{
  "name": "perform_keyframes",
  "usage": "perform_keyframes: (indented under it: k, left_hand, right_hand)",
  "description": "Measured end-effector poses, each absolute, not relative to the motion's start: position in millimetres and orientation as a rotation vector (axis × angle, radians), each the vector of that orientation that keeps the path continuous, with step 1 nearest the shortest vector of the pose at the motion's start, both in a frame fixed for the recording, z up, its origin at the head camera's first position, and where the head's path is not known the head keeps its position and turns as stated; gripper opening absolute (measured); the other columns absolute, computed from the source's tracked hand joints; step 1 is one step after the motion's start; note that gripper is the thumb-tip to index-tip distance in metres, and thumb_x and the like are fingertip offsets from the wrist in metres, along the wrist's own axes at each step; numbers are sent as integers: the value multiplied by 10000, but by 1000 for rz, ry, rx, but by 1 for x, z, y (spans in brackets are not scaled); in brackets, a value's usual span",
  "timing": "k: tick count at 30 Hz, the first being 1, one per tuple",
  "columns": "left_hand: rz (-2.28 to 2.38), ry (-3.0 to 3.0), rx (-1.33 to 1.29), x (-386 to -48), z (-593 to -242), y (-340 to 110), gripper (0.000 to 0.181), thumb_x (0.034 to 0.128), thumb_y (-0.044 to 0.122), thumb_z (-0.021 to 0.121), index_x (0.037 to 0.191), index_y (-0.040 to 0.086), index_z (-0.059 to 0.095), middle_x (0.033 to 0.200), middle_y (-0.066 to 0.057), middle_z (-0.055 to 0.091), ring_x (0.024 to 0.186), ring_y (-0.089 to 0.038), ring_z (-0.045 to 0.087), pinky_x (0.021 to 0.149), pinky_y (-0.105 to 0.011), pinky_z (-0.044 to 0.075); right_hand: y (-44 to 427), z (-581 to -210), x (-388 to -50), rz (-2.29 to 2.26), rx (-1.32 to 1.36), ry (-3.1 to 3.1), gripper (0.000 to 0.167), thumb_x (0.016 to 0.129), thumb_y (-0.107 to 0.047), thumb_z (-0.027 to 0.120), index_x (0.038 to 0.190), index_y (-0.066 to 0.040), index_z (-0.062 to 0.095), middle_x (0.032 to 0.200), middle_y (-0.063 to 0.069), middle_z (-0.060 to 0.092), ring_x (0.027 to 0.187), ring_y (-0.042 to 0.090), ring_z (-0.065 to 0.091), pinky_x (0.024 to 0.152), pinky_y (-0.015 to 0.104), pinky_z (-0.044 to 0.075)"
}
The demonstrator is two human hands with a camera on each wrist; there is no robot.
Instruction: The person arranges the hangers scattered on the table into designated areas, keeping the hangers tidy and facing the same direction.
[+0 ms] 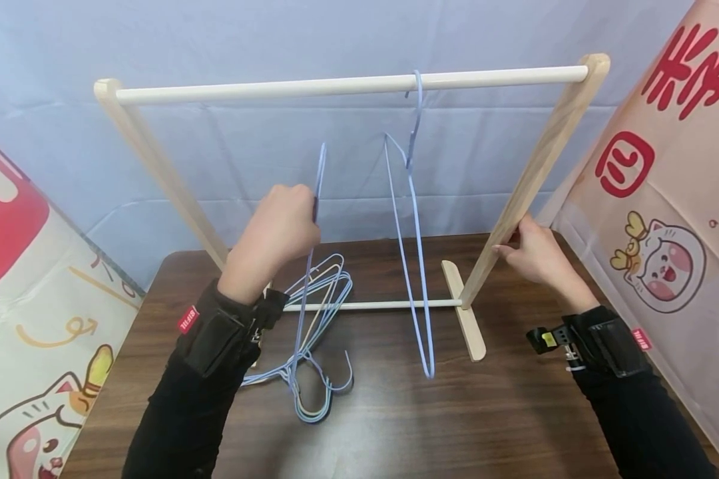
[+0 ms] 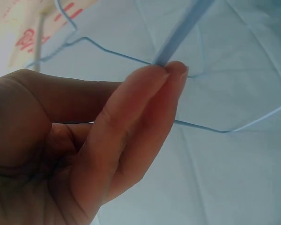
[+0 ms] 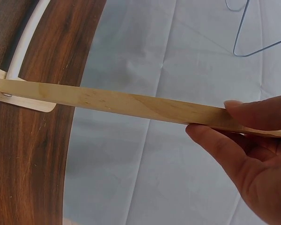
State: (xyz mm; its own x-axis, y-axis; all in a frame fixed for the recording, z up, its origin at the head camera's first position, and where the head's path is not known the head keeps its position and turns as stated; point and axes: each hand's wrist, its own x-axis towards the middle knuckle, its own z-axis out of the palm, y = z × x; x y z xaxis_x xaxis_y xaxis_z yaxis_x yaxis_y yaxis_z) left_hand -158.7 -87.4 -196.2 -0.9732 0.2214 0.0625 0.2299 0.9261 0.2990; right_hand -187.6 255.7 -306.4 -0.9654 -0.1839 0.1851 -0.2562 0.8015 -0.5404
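My left hand pinches a blue clothes hanger and holds it on edge above several hangers heaped on the table. In the left wrist view, fingertips close on a blue strip of this hanger. My right hand grips the right wooden post of a garment rack, thumb on one side and fingers on the other, as the right wrist view shows on the post. Another blue hanger hangs by its hook from the rack's white top rail, right of the middle.
The rack's left post slants down behind my left arm. A white lower bar joins a flat wooden foot at the right. The rack stands on a dark wooden table, with pale blue cloth behind and printed cloths at both sides.
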Motion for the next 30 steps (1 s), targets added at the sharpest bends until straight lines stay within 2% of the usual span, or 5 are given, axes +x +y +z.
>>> perform_keyframes:
  k: [4,11,19,26,30]
  left_hand:
    - [-470,-3066,-372,-157,-184,-76,143,704,-69,454,637,50,494,617,-46,426,592,-200,408,485,-294,360]
    - [-474,-3061,-406,-155,-169,-66,169,711,-71,449,627,75,435,595,-22,352,554,-171,366,465,-268,328]
    - [-452,-3028,-451,-153,-156,-59,171,707,-64,443,618,81,425,574,-13,351,539,-157,358,454,-251,325]
    - [-447,-3020,-494,-149,-142,-48,126,732,-52,461,702,47,533,625,-40,501,601,-179,470,514,-263,403]
    - [-483,-3034,-499,-149,-135,-43,128,760,-50,462,739,44,546,659,-48,566,619,-175,539,541,-261,434]
  right_hand:
    - [256,-307,-187,882,352,-2860,394,836,-18,591,1137,86,359,958,321,539,879,460,552,706,512,421]
    - [256,-307,-187,879,369,-2849,385,831,-7,590,1126,87,362,943,317,544,868,456,554,701,511,419]
    - [256,-306,-188,881,357,-2862,405,834,-15,592,1140,83,347,954,319,540,880,458,549,705,511,418]
    - [256,-306,-187,878,364,-2857,403,831,-15,598,1133,82,350,942,310,541,867,449,551,699,507,417]
    - [255,-306,-187,879,360,-2855,399,831,-18,600,1129,78,353,939,307,544,866,444,552,699,505,416]
